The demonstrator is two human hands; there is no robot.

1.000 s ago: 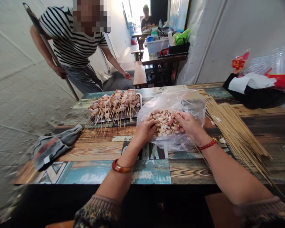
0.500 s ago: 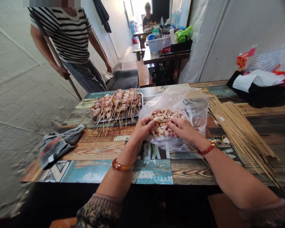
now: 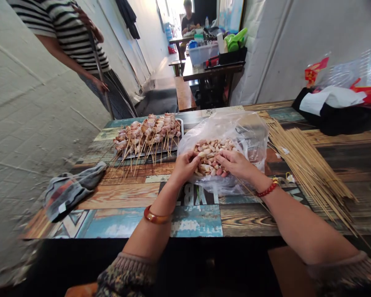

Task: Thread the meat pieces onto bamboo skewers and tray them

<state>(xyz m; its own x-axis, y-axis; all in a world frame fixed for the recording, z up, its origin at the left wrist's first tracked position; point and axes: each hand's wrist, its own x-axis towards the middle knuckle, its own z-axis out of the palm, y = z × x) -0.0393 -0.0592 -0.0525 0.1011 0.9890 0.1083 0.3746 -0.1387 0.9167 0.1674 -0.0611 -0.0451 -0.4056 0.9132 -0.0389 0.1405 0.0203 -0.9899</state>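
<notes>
My left hand [image 3: 184, 167] is closed at the fingertips on a pale garlic clove [image 3: 201, 154]. Opposite it, my right hand [image 3: 239, 167] is closed too, with a thin bamboo skewer [image 3: 247, 189] running out beneath its palm toward the table's front edge. Its fingertips dip among the garlic cloves [image 3: 214, 146], pinkish and unpeeled-looking, so the skewer's tip is hidden. The cloves lie heaped in an opened clear plastic bag [image 3: 253, 123]. To the left, a metal tray [image 3: 181, 126] bears a pile of loaded skewers [image 3: 151, 130], their bare ends pointing toward me.
Loose bamboo skewers [image 3: 315, 169] spread over the table's right side. A grey cloth [image 3: 74, 189] lies at the left edge. Black and white bags [image 3: 330, 103] rest at the back right. Beyond the table, a person in a striped top [image 3: 71, 37] holds a long pole [image 3: 100, 70].
The person in stripes has shifted left and now has both hands on the pole. The whole view has moved slightly; my hands stay over the cloves with little visible movement.
</notes>
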